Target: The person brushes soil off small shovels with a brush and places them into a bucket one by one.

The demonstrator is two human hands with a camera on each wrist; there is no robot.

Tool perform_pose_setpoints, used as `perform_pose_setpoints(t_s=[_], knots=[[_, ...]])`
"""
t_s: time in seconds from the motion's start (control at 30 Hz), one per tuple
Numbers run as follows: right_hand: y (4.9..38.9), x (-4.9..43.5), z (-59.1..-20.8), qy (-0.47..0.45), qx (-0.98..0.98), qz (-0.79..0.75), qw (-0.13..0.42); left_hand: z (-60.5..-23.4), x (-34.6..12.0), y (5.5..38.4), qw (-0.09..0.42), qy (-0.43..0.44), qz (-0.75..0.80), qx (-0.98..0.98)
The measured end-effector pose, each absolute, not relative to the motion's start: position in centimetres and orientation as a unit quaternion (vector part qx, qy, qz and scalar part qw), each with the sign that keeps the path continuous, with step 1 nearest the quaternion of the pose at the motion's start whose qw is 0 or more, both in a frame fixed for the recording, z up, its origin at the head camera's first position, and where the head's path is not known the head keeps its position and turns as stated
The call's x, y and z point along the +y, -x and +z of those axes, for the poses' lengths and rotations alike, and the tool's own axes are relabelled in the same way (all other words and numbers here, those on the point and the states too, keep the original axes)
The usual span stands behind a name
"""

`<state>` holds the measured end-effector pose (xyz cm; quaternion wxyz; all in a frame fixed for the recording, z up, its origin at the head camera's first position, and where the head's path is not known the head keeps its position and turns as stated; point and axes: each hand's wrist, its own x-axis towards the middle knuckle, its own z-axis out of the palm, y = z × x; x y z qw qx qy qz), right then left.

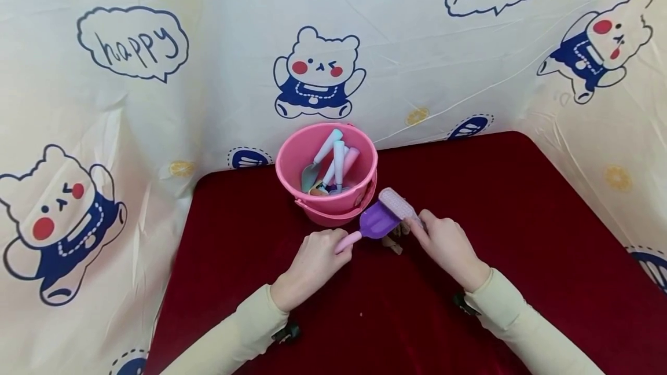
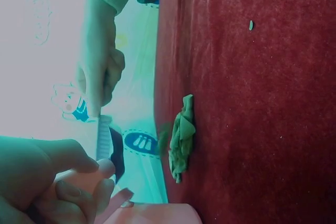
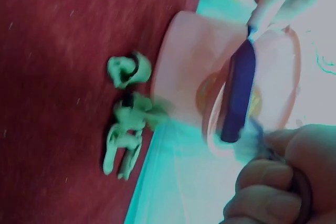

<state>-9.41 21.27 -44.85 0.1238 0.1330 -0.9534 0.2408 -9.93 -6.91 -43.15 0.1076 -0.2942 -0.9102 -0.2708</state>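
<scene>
My left hand point(image 1: 316, 258) grips the pink handle of a toy shovel point(image 1: 378, 221) with a purple scoop. My right hand point(image 1: 449, 245) holds a pale lilac tool point(image 1: 397, 203) with a textured rectangular head, which looks like a brush; in the head view the head overlaps the scoop's right edge. The right wrist view blurs this tool. Beneath them on the cloth lie small toy skeleton pieces, partly hidden in the head view. A skull piece point(image 3: 128, 71) and a body piece with legs point(image 3: 126, 137) show in the right wrist view.
A pink bucket point(image 1: 329, 207) stands just behind the hands, its handle hanging at the front. Several toy tools point(image 1: 337, 161) with pale and pink handles stand in it. Dark red cloth point(image 1: 234, 282) covers the table, and a printed white curtain point(image 1: 396, 68) hangs around its back and sides.
</scene>
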Motion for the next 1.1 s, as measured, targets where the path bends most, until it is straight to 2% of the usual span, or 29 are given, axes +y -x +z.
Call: perform_pose_setpoints(t_s=[0.2, 0.3, 0.57, 0.67, 0.83, 1.1], knots=[[8.7, 20.2, -45.1, -0.220, -0.937, 0.259, 0.078, -43.2, -6.9, 9.9, 0.099, 0.290, -0.273, -0.912], [8.6, 20.0, -45.3, -0.215, -0.940, 0.258, 0.067, -43.3, -6.9, 9.8, 0.098, 0.293, -0.271, -0.912], [9.1, 20.9, -45.3, -0.133, -0.958, 0.232, 0.101, -43.4, -7.2, 9.6, 0.107, 0.287, -0.268, -0.913], [9.1, 20.9, -45.4, -0.152, -0.950, 0.250, 0.111, -43.3, -7.2, 9.6, 0.102, 0.286, -0.272, -0.913], [8.9, 20.1, -45.8, -0.217, -0.937, 0.258, 0.094, -43.1, -7.1, 9.6, 0.094, 0.287, -0.280, -0.911], [9.2, 20.7, -45.6, -0.162, -0.953, 0.236, 0.098, -42.8, -7.2, 9.6, 0.103, 0.286, -0.267, -0.914]])
